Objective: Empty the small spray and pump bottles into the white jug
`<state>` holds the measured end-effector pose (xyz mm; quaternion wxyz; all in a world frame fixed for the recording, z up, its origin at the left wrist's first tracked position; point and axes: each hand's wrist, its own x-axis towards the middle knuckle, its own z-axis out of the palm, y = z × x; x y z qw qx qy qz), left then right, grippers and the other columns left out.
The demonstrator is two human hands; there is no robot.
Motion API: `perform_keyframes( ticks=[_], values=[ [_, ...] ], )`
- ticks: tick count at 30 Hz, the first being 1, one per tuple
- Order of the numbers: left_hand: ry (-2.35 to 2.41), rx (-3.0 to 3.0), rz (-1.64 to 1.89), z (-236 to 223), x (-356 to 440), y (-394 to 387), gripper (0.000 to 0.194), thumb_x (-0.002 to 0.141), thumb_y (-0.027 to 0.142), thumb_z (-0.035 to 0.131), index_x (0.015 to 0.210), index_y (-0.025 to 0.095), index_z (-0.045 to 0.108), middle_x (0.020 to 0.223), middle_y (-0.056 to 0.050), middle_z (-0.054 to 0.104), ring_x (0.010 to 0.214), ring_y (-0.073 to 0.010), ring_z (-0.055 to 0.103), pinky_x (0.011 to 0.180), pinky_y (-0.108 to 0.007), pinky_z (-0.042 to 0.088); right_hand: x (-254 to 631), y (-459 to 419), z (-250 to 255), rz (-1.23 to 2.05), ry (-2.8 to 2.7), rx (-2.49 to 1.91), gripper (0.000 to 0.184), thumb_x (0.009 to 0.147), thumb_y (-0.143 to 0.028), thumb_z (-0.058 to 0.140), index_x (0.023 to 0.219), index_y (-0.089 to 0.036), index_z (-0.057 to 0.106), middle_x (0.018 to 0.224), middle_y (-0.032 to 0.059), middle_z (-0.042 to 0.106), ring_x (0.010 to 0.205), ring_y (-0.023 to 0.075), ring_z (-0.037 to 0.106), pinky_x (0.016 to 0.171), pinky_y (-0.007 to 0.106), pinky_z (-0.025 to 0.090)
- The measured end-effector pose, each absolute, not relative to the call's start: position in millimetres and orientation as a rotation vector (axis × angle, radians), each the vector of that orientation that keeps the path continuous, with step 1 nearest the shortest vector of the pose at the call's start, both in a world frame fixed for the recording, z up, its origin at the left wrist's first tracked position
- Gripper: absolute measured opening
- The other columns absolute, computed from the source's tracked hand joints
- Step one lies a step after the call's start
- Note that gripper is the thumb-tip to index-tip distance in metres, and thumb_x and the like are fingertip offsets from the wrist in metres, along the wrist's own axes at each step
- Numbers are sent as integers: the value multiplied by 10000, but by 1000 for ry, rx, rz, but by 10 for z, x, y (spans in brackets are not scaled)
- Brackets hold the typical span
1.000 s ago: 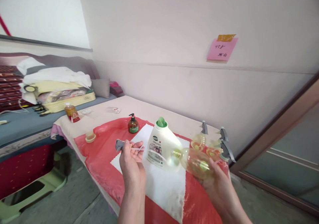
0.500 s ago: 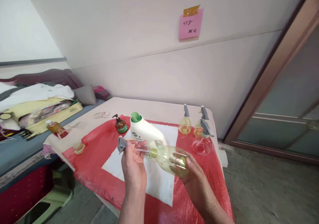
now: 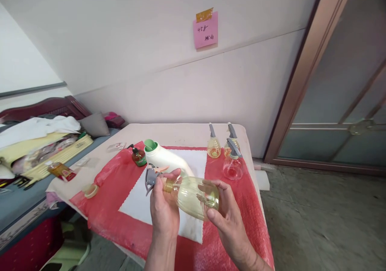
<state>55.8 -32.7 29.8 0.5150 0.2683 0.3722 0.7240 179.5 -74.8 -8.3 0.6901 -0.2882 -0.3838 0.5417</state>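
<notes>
A grey trigger spray head (image 3: 150, 178) is pinched in my left hand (image 3: 165, 212), nozzle side toward the left. My right hand (image 3: 228, 216) grips the base of a clear, yellowish spray bottle (image 3: 191, 196), which lies on its side in the air, neck pointing left. The neck is beside my left fingers, close to the spray head; they hide whether the two touch. Directly behind stands a white jug (image 3: 169, 158) with a green scoop-like piece (image 3: 149, 144) in its mouth. All this is above a white cloth (image 3: 193, 228).
Red plastic sheeting (image 3: 120, 218) covers much of the table. Several spray bottles, one pinkish bottle (image 3: 233, 169) among them, stand at the back right. To the left are a brown pump bottle (image 3: 138, 157), a roll of tape (image 3: 90, 190) and an amber bottle (image 3: 62, 171).
The bottle and spray head have come together; the tube seen between them earlier is now mostly inside the bottle. My right hand has shifted left. The camera view has turned slightly right.
</notes>
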Motion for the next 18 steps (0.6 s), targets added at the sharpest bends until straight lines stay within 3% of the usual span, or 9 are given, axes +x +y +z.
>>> perform_keyframes(
  ticks=[4, 11, 15, 18],
  values=[
    [870, 640, 1691, 301, 571, -331, 367, 810, 533, 636, 836, 168, 647, 1025, -128, 720, 881, -254, 669, 818, -400, 500, 1809, -736, -78, 1201, -854, -658, 496, 745, -423, 760, 1161, -368, 495, 1178, 18, 591, 1122, 255, 560, 923, 420, 490],
    [865, 630, 1671, 297, 567, -347, 314, 835, 490, 611, 833, 176, 625, 994, -129, 727, 933, -273, 668, 819, -397, 496, 1812, -721, -101, 1186, -925, -710, 455, 745, -447, 752, 1123, -344, 521, 1099, 8, 608, 1038, 233, 580, 877, 369, 499],
    [928, 647, 1663, 306, 544, -364, 267, 818, 440, 634, 794, 176, 602, 966, -119, 733, 892, -266, 682, 819, -394, 495, 1811, -714, -176, 1271, -950, -784, 388, 755, -523, 730, 1004, -275, 567, 919, 12, 636, 847, 202, 607, 730, 314, 516],
    [939, 712, 1690, 294, 551, -382, 232, 799, 403, 650, 768, 183, 580, 876, -91, 736, 883, -266, 689, 836, -392, 494, 1788, -697, -275, 1450, -867, -833, 415, 851, -613, 575, 969, -217, 616, 859, 42, 659, 765, 196, 625, 599, 278, 491]
  ],
)
